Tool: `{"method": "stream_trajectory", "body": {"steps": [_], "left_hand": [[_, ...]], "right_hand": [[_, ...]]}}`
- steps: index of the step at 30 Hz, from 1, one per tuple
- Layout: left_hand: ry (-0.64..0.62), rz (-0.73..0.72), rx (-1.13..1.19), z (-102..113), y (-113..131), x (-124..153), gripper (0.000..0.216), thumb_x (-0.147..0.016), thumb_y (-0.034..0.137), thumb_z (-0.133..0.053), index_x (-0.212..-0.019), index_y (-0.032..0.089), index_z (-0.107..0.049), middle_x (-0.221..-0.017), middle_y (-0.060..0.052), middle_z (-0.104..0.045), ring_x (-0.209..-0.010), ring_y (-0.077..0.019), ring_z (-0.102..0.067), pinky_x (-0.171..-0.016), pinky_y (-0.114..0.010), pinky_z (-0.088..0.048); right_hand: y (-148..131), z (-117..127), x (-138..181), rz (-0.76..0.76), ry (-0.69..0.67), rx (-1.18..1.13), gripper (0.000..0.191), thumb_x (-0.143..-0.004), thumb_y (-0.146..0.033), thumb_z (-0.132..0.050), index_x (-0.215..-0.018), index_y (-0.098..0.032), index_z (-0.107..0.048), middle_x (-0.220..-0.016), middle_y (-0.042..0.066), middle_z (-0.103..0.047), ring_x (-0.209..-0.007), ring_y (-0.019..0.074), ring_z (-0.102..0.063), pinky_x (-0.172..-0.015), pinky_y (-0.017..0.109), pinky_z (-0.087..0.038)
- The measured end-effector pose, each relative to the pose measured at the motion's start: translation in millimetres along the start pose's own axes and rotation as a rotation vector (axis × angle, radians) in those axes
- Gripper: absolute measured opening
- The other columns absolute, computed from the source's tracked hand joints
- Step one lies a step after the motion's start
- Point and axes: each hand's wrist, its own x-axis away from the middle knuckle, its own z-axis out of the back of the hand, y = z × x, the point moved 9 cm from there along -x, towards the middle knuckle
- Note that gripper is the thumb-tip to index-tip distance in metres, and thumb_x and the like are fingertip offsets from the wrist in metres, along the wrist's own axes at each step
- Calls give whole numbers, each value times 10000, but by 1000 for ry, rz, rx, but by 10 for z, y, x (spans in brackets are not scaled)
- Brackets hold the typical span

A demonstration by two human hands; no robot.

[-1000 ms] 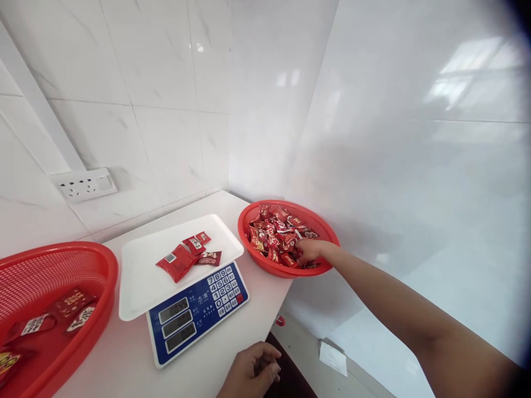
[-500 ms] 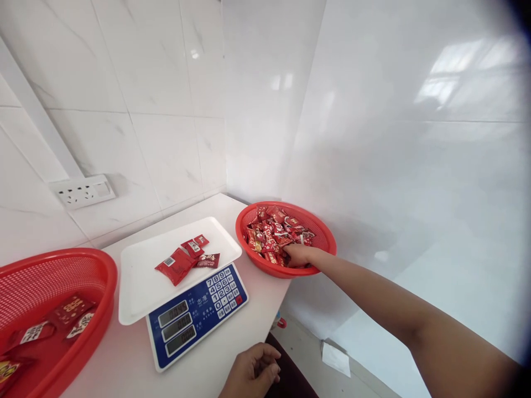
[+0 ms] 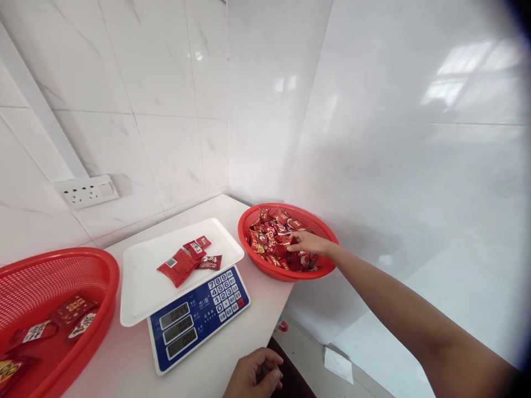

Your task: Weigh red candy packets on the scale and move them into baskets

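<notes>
My right hand (image 3: 307, 243) is over the right-hand red basket (image 3: 327, 235), its fingers pinched on a small red snack packet (image 3: 289, 241) that they partly cover. Below it lies a heap of red snack packets (image 3: 269, 237). At the bottom of the view, my left hand (image 3: 256, 373) rests by the table edge with fingers loosely curled, thumb apart and nothing seen in it. Several red packets (image 3: 178, 267) lie on the white tray (image 3: 141, 282) of the digital scale (image 3: 199, 315), whose top display seems to read 0.045.
Another red basket (image 3: 112, 282) with several packets stands at the left on the white table (image 3: 112, 354). A wall socket (image 3: 87, 190) is above it. Walls close in behind and to the right. A white paper (image 3: 338, 363) lies on the floor.
My right hand has lifted out of the heap of packets, up and slightly right, with a packet at its fingertips. The left hand is almost unmoved. The view has shifted slightly.
</notes>
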Motion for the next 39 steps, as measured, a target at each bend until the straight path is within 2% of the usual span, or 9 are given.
{"method": "stream_trajectory", "body": {"steps": [2,6,11,14,18,27,32,35,39], "left_hand": [[-7,-10,8,5,2,-4,264,-724,341,-631,-917,164,-606,-760,-20,-606,-704,-143,-601,-693,-266,-446],[1,-11,11,17,-22,-12,251,-728,321,-626,-919,159,-610,-764,-21,-602,-705,-142,-603,-686,-261,-445],[-3,-21,-7,9,-18,-12,229,-737,288,-609,-921,151,-606,-771,-24,-605,-707,-146,-609,-685,-266,-452],[-5,-20,2,3,-12,-8,217,-734,258,-600,-922,150,-605,-773,-23,-608,-710,-147,-614,-686,-268,-458],[9,-5,6,-2,-7,13,211,-718,209,-589,-920,152,-611,-763,-14,-614,-701,-145,-624,-674,-262,-460],[68,14,14,3,101,72,228,-677,201,-596,-893,138,-634,-668,-4,-612,-657,-142,-617,-626,-246,-444],[49,25,42,1,95,58,240,-660,226,-612,-880,131,-631,-661,-6,-603,-648,-139,-612,-593,-232,-428],[17,1,77,-5,79,44,258,-671,259,-619,-895,132,-626,-699,-22,-619,-676,-148,-625,-628,-249,-448],[20,3,39,-12,64,40,284,-675,302,-625,-906,137,-629,-724,-40,-646,-697,-165,-637,-646,-268,-461]], "right_hand": [[-23,90,35,-2,32,-119,329,-746,-484,-507,-865,-183,-565,-903,27,-631,-812,160,-570,-648,241,-433],[14,171,56,-49,103,-386,356,-710,-515,-559,-829,-181,-581,-883,21,-628,-839,168,-559,-677,251,-433],[72,114,35,-71,123,-480,368,-725,-522,-533,-852,-184,-603,-900,17,-615,-857,169,-549,-688,252,-434],[28,145,52,-32,168,-381,360,-716,-534,-527,-768,-184,-596,-783,1,-595,-747,154,-535,-635,250,-416],[-131,169,77,69,199,-75,394,-709,-538,-502,-529,-188,-476,-543,-27,-472,-550,122,-439,-543,250,-352],[-232,174,57,68,281,97,350,-726,-495,-465,-528,-207,-446,-536,-18,-508,-538,147,-480,-536,259,-360],[-686,379,112,73,463,-23,314,-761,-474,-456,-618,-205,-532,-639,-3,-588,-611,161,-530,-564,259,-379],[-1146,242,-10,150,377,-272,288,-767,-454,-488,-714,-198,-609,-759,2,-640,-719,169,-572,-632,255,-422],[-1682,-137,-252,204,179,-551,272,-794,-381,-492,-903,-185,-646,-883,27,-667,-776,156,-593,-653,244,-464]]}}
